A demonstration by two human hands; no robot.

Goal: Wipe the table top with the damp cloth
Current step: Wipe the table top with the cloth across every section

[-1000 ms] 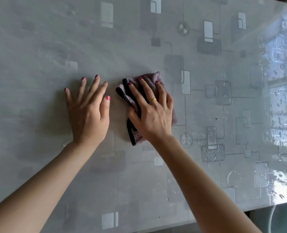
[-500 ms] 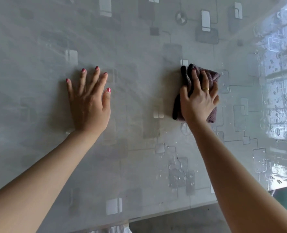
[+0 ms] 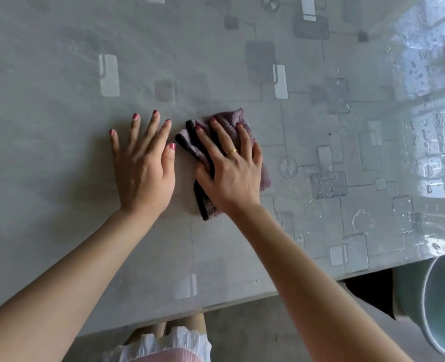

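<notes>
Table top (image 3: pixel 59 231): grey, glossy, w/ printed pattern of rounded squares, thin lines & small circles. Right side wet, water drops & window glare toward the right edge. Near edge runs along the bottom of the view. Lying on it, about mid-table: folded purple cloth (image 3: pixel 232 121) w/ dark border, right hand (image 3: pixel 229 171) flat on top of it, fingers spread. Left hand (image 3: pixel 143 163) flat on the bare top just left of the cloth, not touching it.
</notes>
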